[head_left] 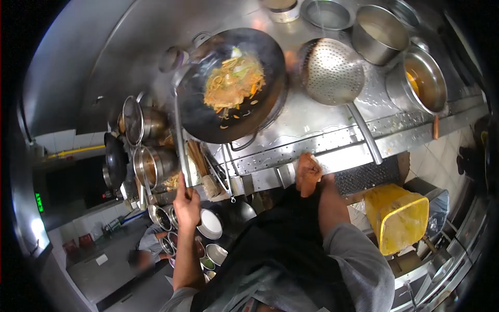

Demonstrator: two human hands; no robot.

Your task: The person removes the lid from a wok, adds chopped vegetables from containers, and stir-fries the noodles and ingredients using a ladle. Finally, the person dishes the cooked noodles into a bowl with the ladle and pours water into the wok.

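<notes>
My left hand [187,207] is closed around the handle of a long steel ladle [180,132]. The ladle reaches up along the left side of a black wok [202,125], its head seen edge-on by the rim. Inside the wok lies a heap of fried noodles [234,86] with carrot and green vegetable pieces. My right hand [326,181] is at the front edge of the steel counter, against an orange-brown bundle [309,176] that looks like a folded cloth. Its fingers are mostly hidden. Right of the wok rests a perforated strainer [333,73], its handle jutting over the edge.
Steel pots [382,34] and a pan of brown liquid [434,86] stand at the right. Lidded pots [150,161] and a bundle of wooden sticks [196,156] are on the left. A yellow bin [397,216] stands low right. Another person [148,249] is at lower left.
</notes>
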